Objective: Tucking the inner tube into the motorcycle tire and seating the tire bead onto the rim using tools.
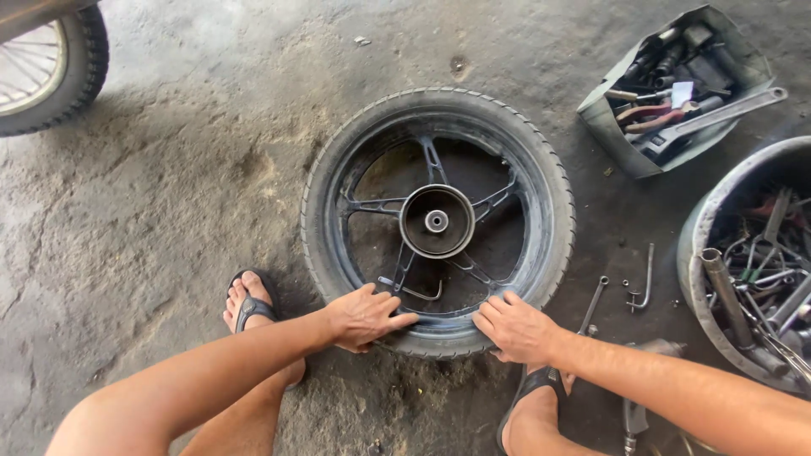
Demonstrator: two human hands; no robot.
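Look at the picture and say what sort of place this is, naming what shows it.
Probably a small motorcycle repair workshop: a motorcycle wheel lies flat on the stained concrete floor, with a box of tools and a bucket of metal parts alongside.

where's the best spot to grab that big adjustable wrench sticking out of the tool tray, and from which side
Probably by the long bare handle of the adjustable wrench, coming from the right. That end juts past the rim of the tool tray with nothing over it, while its jaw end lies low among the other tools.
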